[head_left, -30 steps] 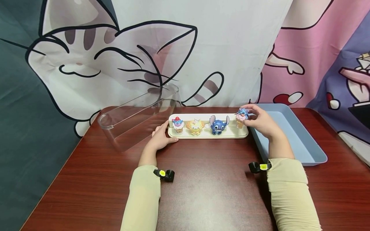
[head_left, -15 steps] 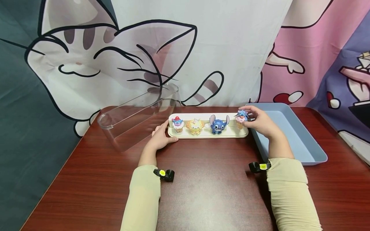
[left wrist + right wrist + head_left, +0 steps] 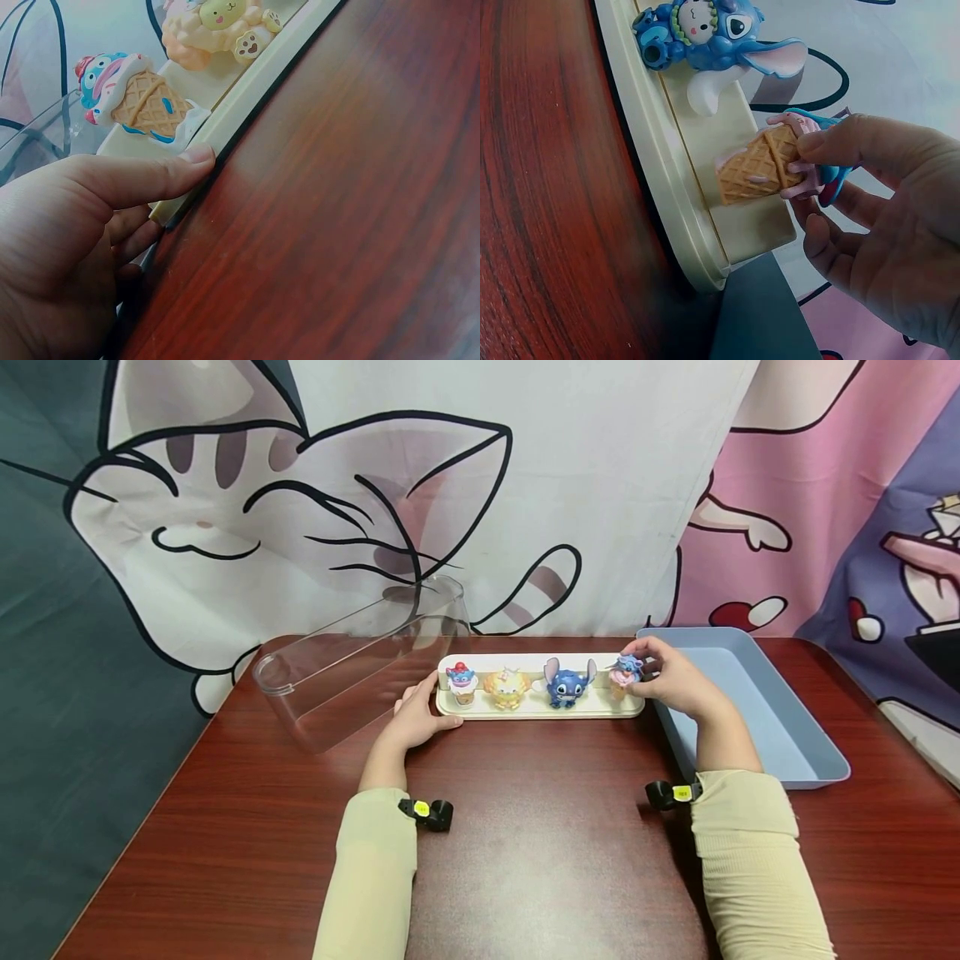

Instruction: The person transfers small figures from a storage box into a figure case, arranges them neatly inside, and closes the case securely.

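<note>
My right hand [image 3: 675, 681] pinches an ice-cream-cone figurine [image 3: 761, 165] with a pink and blue top, at the right end of a long cream display base [image 3: 495, 714]. Whether the cone's tip touches the base I cannot tell. My left hand [image 3: 416, 714] grips the base's left end, thumb along the front edge and fingers round the end. On the base stand a cone figurine with a red-topped blue head [image 3: 462, 683], a yellow fluffy figurine [image 3: 507, 689] and a blue big-eared figurine [image 3: 567, 687].
A clear plastic cover [image 3: 360, 681] lies at the back left, beside my left hand. The light blue tray [image 3: 810, 727] stands right of the base, partly under my right hand. A printed curtain [image 3: 615, 468] hangs behind the brown table [image 3: 540, 860].
The pink and blue cone figurine has shifted slightly left and down in my right hand, over the base's right end. My left hand and the other figurines have not moved.
</note>
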The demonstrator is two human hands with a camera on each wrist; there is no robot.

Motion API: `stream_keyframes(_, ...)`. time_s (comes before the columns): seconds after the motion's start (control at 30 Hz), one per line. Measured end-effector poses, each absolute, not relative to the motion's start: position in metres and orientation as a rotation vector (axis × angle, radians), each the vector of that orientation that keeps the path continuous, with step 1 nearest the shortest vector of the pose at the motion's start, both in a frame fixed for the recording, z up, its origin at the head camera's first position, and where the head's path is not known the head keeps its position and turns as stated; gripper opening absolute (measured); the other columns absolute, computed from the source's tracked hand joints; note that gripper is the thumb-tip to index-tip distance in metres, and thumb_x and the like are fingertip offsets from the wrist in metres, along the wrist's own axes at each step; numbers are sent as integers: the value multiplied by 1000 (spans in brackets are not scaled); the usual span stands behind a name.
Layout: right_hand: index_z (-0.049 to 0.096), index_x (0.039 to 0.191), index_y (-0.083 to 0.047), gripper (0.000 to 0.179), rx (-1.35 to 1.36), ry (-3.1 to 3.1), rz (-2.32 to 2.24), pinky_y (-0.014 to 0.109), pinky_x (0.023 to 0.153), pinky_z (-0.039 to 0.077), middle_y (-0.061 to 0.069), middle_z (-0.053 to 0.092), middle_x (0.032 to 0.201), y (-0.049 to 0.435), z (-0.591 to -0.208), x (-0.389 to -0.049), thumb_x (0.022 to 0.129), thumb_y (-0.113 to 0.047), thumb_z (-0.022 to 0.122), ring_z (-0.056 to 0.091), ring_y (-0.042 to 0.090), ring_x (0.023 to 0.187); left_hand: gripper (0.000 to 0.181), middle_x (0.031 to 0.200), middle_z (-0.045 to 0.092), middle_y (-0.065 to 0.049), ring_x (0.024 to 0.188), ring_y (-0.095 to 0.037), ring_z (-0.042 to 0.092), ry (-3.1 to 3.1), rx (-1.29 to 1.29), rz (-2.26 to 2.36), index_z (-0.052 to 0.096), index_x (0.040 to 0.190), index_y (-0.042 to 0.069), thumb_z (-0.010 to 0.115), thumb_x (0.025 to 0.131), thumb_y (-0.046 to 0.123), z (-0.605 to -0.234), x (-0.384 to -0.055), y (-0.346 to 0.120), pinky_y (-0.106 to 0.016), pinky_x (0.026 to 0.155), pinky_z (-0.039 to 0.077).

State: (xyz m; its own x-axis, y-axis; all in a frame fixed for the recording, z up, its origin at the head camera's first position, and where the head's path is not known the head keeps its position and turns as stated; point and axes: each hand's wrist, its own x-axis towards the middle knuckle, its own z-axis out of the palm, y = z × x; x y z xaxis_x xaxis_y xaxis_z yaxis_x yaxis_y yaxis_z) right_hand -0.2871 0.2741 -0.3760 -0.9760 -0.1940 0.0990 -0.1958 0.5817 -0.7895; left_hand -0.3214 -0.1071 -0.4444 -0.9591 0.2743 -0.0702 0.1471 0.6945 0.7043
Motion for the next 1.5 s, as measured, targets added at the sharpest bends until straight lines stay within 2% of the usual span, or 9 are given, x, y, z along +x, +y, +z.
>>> stream_keyframes(0.3,46,114,2,45,332,-2851,1355,26,64,43,20,47,108,274,-375,-285,76,5,68,49,33,93,94,150,23,-11,132,-29,20,2729,335,1119,16,149,12,74,78,33,-445,-323,-107,-49,105,12)
stream_keyframes(0.53,45,114,2,45,331,-2887,1325,30,69,43,22,46,112,272,-374,-286,76,4,68,49,38,97,95,150,24,-13,133,-29,20,2729,332,1096,15,149,11,74,79,34,-445,-322,-107,-48,104,14)
stream_keyframes(0.77,45,114,1,44,317,-2931,1304,32,72,43,22,47,112,271,-375,-288,76,4,68,49,37,98,95,145,34,-10,129,-29,24,2726,338,1160,16,148,10,76,77,29,-445,-322,-107,-47,102,14)
stream_keyframes(0.93,45,114,2,45,329,-2943,1300,33,72,43,23,47,113,270,-374,-288,76,5,68,50,36,98,89,141,37,-12,127,-29,26,2720,332,1181,21,145,9,75,78,29,-444,-320,-107,-46,102,14)
stream_keyframes(1.2,45,114,1,44,324,-2954,1286,33,69,43,23,47,113,269,-372,-287,76,7,67,49,35,95,85,141,35,-13,129,-30,24,2739,356,1189,25,144,7,75,78,27,-444,-319,-107,-48,104,12)
stream_keyframes(1.5,44,115,-1,46,271,-2976,1257,34,69,42,23,46,116,267,-372,-287,76,7,66,45,34,95,88,148,27,-14,132,-31,20,2752,351,1121,19,148,7,71,82,31,-445,-320,-108,-51,105,10)
